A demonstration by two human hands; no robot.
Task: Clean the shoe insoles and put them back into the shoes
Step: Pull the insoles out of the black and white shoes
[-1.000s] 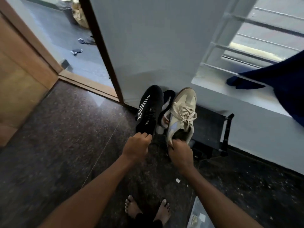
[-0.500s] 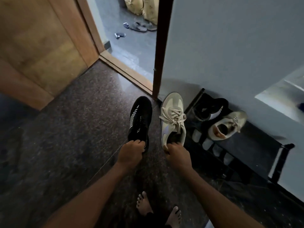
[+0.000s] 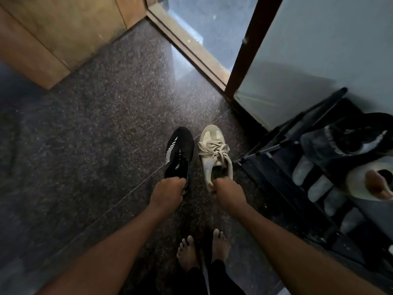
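The left hand grips the black shoe by its heel, and the right hand grips the beige shoe. Both shoes have left the shoe rack and hang above the floor. Cleaning has probably not started.

The black shoe looks matt knit cloth, the beige shoe smooth with cloth laces, the floor speckled polished stone.
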